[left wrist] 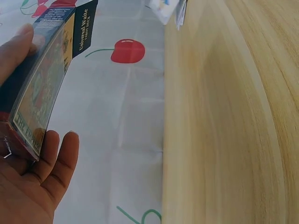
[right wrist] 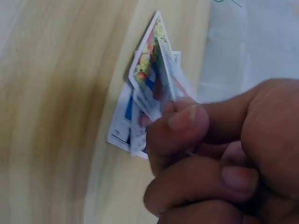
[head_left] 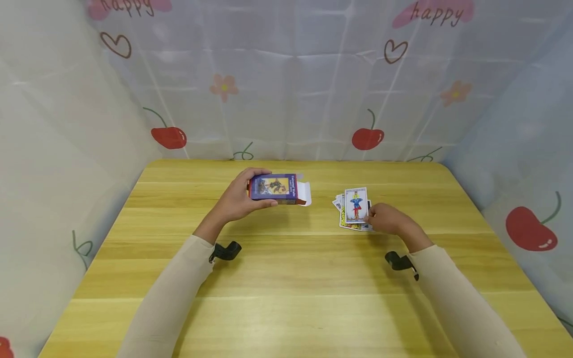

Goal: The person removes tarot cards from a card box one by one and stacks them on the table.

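Note:
My left hand [head_left: 237, 199] grips a purple tarot card box [head_left: 273, 188], thumb along its near side and fingers round the far side. The box's end flap [head_left: 304, 193] hangs open, facing right, and the lettering "Universal Waite" shows in the left wrist view. To the right, my right hand [head_left: 388, 219] pinches a tarot card [head_left: 356, 205] by its lower right corner between thumb and finger. Under that card lies a loose, fanned pile of tarot cards [head_left: 351, 226], partly covered by it. In the right wrist view my fingers hide part of the pile.
The light wooden table [head_left: 286, 318] runs back to a pale backdrop [head_left: 286, 114] printed with cherries, hearts and flowers. Similar sheets stand along the left and right sides. A black wrist mount [head_left: 228, 251] sits under the left cuff, another black mount [head_left: 397, 261] under the right.

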Demonstrator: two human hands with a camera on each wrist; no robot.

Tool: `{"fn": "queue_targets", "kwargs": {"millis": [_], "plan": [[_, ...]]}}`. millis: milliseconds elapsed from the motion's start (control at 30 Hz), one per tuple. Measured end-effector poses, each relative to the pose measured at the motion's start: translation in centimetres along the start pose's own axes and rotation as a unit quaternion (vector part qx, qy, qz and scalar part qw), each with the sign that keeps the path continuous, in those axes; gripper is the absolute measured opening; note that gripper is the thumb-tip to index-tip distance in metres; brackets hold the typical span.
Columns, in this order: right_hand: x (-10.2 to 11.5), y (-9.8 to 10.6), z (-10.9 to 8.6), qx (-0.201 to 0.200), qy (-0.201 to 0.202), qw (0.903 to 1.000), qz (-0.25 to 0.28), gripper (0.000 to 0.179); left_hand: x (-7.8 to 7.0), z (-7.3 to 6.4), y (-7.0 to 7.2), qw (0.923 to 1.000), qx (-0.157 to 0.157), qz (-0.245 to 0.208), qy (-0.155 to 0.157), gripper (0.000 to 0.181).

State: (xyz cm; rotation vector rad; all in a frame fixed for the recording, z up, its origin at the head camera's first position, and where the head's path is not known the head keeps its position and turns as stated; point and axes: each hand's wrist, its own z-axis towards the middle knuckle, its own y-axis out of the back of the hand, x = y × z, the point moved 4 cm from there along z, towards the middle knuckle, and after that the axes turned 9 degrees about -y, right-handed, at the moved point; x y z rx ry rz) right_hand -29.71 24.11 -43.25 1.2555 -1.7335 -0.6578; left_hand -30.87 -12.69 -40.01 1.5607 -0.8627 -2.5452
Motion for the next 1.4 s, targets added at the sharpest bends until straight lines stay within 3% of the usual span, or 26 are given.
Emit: {"fn": "queue_targets", "kwargs": {"millis": [167,333,600,733,833,900,967,1067,1167,1267,1400], "plan": [[-0.5,-0.9,0.5,0.002,-0.027,0.9994,-0.023,0.031,0.5,-0.1,-0.1,0.9999,0.002,0.011,0.008,0.079],[-0.1,-1.0,0.9,-0.02,-0.059,0.9959,-0.065,0.03,2.4,-0.4,0.1,0.9957,0.015,0.074,0.053,0.08],[0.5,-1.1,1.6,-0.065,-0.072,0.9936,-0.058,0.022,7.5,-1.5,0.5,0.9759,0.046,0.15,0.152,0.078],[0.6,-1.6,1.1,-0.103,-0.079,0.9909,-0.034,0.025,8.8,-1.6,1.0,0.9659,0.064,0.19,0.163,0.079],[1.6,-2.0,0.1,-0.143,-0.045,0.9885,-0.023,0.034,8.8,-1.6,1.6,0.9607,0.08,0.214,0.157,0.084],[2.8,-2.3,-0.9,-0.179,-0.006,0.9835,-0.022,0.037,8.4,-1.8,2.1,0.9579,0.092,0.226,0.151,0.088],[4.2,-2.6,-2.1,-0.229,0.045,0.9721,-0.023,0.037,7.4,-2.2,2.5,0.9559,0.1,0.237,0.142,0.092],[6.1,-2.9,-4.0,-0.304,0.121,0.9438,-0.046,0.056,4.6,-3.2,2.3,0.946,0.126,0.271,0.125,0.103],[7.0,-2.9,-5.4,-0.354,0.151,0.9194,-0.08,0.087,1.3,-4.3,1.4,0.9294,0.143,0.324,0.105,0.114],[7.2,-2.9,-5.9,-0.369,0.134,0.9139,-0.105,0.105,-0.9,-5.0,0.7,0.9122,0.129,0.379,0.088,0.118],[7.2,-2.9,-5.8,-0.372,0.12,0.9137,-0.109,0.11,-1.7,-5.3,0.2,0.9026,0.106,0.41,0.078,0.115]]}}
